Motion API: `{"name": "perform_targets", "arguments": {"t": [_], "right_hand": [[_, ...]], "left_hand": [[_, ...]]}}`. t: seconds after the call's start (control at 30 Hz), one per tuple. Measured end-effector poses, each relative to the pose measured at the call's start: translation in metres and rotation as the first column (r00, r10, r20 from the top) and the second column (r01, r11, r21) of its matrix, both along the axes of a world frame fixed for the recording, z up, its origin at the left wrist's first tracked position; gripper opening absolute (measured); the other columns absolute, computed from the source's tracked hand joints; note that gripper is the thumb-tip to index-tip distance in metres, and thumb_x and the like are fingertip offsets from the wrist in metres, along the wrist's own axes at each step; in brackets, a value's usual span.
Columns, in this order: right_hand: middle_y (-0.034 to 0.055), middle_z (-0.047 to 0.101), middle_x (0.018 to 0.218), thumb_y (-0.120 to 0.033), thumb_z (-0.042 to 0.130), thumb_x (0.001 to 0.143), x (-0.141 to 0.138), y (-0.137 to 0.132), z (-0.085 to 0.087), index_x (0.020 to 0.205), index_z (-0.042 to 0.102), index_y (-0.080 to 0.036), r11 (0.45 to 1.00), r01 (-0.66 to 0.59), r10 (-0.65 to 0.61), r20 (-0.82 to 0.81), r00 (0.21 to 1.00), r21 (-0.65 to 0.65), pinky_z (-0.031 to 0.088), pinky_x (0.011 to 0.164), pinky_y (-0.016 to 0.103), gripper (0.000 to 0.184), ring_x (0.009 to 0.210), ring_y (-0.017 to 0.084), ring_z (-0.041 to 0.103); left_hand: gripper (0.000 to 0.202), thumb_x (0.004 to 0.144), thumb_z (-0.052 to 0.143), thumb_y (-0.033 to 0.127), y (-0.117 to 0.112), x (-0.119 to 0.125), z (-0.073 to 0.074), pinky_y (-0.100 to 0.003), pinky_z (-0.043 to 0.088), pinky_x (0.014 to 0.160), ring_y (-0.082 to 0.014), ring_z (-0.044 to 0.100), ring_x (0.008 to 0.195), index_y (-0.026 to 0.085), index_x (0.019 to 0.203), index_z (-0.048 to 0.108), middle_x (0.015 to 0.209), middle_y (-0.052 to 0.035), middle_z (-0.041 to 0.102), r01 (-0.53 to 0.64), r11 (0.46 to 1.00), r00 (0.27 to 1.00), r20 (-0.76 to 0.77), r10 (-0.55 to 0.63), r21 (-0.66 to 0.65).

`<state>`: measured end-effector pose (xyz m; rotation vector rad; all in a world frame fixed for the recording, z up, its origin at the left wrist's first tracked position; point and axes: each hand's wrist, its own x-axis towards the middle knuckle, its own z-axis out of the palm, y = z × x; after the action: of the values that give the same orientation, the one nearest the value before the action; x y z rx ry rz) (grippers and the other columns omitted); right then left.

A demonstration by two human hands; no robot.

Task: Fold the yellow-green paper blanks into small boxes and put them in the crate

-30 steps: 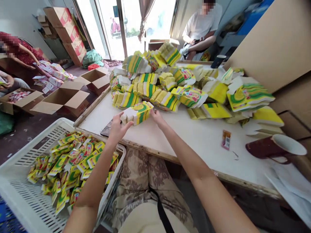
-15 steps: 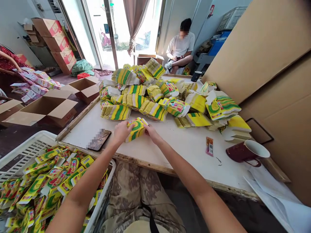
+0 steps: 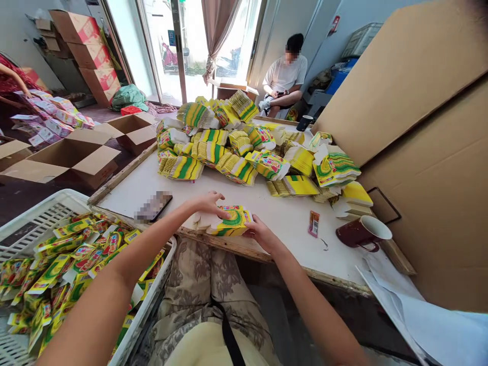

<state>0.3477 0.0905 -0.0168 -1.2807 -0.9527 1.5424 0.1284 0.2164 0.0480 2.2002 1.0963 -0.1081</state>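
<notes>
A stack of flat yellow-and-green cartons [image 3: 234, 223] lies near the table's front edge, its white flaps pointing left. My right hand [image 3: 262, 233] grips the right end of the stack, thumb on the near side of its top. Over the left part is my left hand [image 3: 209, 203], fingers stretched out and apart, its thumb resting on the top carton. Beyond them, a large heap of similar bundled flat cartons [image 3: 209, 152] covers the back of the table [image 3: 183, 195].
A white basket [image 3: 57, 203] of small yellow cartons stands at my left. A phone [image 3: 158, 206] lies on the table's left. To the right are a small packet [image 3: 313, 223], a dark red mug [image 3: 362, 234] and big cardboard sheets [image 3: 427, 168]. Open boxes [image 3: 87, 157] and two people are farther off.
The stack has come closer to me and slightly right, and now lies lengthwise with its white flaps showing. My left hand has loosened from its grip and spread its fingers.
</notes>
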Motion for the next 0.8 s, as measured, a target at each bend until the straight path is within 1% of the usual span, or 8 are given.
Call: {"name": "perform_targets", "arguments": {"t": [0.07,0.17,0.3,0.37,0.43,0.63,0.7,0.8], "right_hand": [[0.0031,0.073,0.104,-0.040,0.072,0.070,-0.005,-0.004,-0.001,0.105,0.059,-0.026,1.000,0.008,-0.008,-0.003,1.000,0.024,0.057,0.075,0.037,0.041,0.092,0.024,0.070],[0.0030,0.073,0.100,-0.040,0.074,0.067,-0.008,-0.015,-0.003,0.104,0.056,-0.026,0.998,0.019,-0.018,-0.014,1.000,0.062,0.056,0.080,0.039,0.044,0.094,0.026,0.069],[0.0037,0.069,0.109,-0.039,0.081,0.062,-0.006,-0.035,-0.011,0.107,0.053,-0.029,0.981,-0.012,0.006,0.033,0.999,0.196,0.054,0.092,0.041,0.054,0.104,0.027,0.066],[0.0051,0.066,0.116,-0.037,0.084,0.060,-0.004,-0.042,-0.016,0.110,0.051,-0.030,0.960,-0.040,0.020,0.078,0.997,0.276,0.053,0.093,0.042,0.060,0.109,0.028,0.065],[0.0073,0.063,0.123,-0.036,0.085,0.059,-0.001,-0.045,-0.020,0.114,0.050,-0.030,0.937,-0.053,0.023,0.089,0.996,0.347,0.053,0.095,0.043,0.065,0.115,0.028,0.062],[0.0106,0.049,0.146,-0.034,0.084,0.066,0.012,-0.029,-0.008,0.131,0.041,-0.032,0.834,-0.011,-0.080,0.141,0.987,0.551,0.042,0.112,0.047,0.078,0.135,0.028,0.049],[0.0116,0.045,0.149,-0.035,0.082,0.067,0.015,-0.020,-0.006,0.137,0.038,-0.031,0.831,-0.025,-0.106,0.202,0.974,0.556,0.040,0.113,0.049,0.082,0.137,0.028,0.046],[0.0134,0.048,0.145,-0.039,0.079,0.068,0.019,-0.017,-0.017,0.138,0.041,-0.028,0.887,-0.039,-0.122,0.316,0.941,0.459,0.041,0.111,0.054,0.081,0.136,0.032,0.047]], "left_hand": [[0.089,0.062,0.063,0.074,0.006,-0.002,0.003,-0.037,0.049,0.095,-0.0309,0.060,0.120,0.019,0.133,0.057,0.137,-0.0129,0.062,0.057,0.992,0.998,-0.026,-0.060,-0.111],[0.079,0.066,0.057,0.075,0.000,-0.002,0.007,-0.033,0.053,0.087,-0.0268,0.067,0.106,0.022,0.124,0.065,0.123,-0.0072,0.071,0.111,0.972,0.991,-0.055,-0.125,-0.206],[0.098,0.053,0.072,0.074,-0.022,0.002,0.012,-0.031,0.051,0.088,-0.0274,0.064,0.113,0.024,0.135,0.055,0.133,-0.0080,0.066,0.159,0.960,0.976,-0.110,-0.188,-0.230],[0.109,0.046,0.078,0.073,-0.034,0.005,0.016,-0.033,0.051,0.087,-0.0302,0.064,0.112,0.023,0.139,0.051,0.131,-0.0108,0.066,0.214,0.965,0.960,-0.149,-0.237,-0.153],[0.112,0.046,0.078,0.073,-0.045,0.008,0.022,-0.038,0.050,0.087,-0.0339,0.064,0.108,0.020,0.140,0.049,0.126,-0.0145,0.066,0.287,0.958,0.942,-0.184,-0.281,0.001],[0.111,0.052,0.079,0.067,-0.054,0.021,0.046,-0.046,0.040,0.097,-0.0391,0.058,0.112,0.020,0.145,0.041,0.124,-0.0175,0.060,0.322,0.842,0.944,-0.218,-0.249,0.432],[0.111,0.053,0.080,0.064,-0.051,0.029,0.043,-0.047,0.038,0.099,-0.0397,0.056,0.114,0.019,0.146,0.038,0.125,-0.0183,0.058,0.309,0.802,0.947,-0.238,-0.214,0.510],[0.113,0.052,0.083,0.059,-0.050,0.035,0.022,-0.049,0.036,0.101,-0.0405,0.054,0.116,0.017,0.147,0.037,0.128,-0.0205,0.056,0.305,0.789,0.943,-0.285,-0.173,0.533]]}}
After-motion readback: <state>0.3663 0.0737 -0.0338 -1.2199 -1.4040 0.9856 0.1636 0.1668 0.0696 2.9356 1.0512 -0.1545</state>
